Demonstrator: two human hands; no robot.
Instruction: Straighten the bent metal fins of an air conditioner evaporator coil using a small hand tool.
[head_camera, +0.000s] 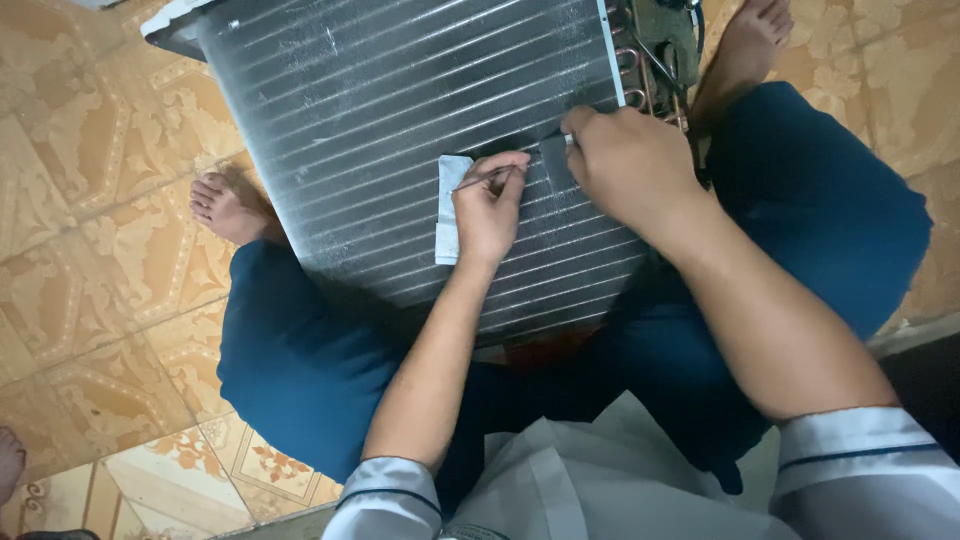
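Note:
A finned metal coil panel (400, 100) with horizontal tubes leans against my knees between my bare feet. My left hand (488, 205) rests on its lower middle, pinching a thin metal rod (485, 180) that lies across the fins; a folded white cloth (450, 208) sits under and beside that hand. My right hand (625, 160) presses on the panel just to the right, its fingers closed on a small grey flat piece (553, 157) near the right edge.
Copper tube bends and wires (655, 50) stick out at the panel's right side. Patterned orange floor tiles (90, 250) surround me. Another person's toes (8, 460) show at the lower left edge. A dark step lies at the right.

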